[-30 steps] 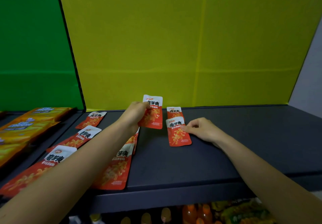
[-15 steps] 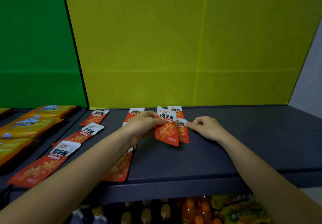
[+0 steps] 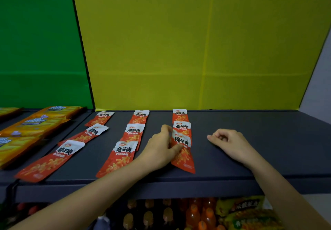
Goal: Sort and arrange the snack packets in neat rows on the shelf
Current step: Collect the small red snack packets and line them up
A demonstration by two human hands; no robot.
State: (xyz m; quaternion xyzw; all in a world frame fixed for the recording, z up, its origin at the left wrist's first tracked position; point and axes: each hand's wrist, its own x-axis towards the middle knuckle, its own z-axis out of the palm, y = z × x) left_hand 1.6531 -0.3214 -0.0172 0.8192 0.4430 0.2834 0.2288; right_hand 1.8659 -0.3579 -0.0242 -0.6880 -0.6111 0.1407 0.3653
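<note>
The red and white plastic snack packets (image 3: 123,156) are shiny film, smooth, with a bit of glare on the white tops. The tilted front packet (image 3: 186,160) looks slightly crinkled. The dark grey shelf board (image 3: 259,149) is dead matt and smooth. The yellow-green backing sheet (image 3: 179,50) looks like matt paper with fold creases, and the plain green backing sheet (image 3: 35,50) is just as matt. The orange and yellow snack packs (image 3: 32,126) are glossy wrap, and the blurry orange drink bottles (image 3: 195,212) look plastic.
</note>
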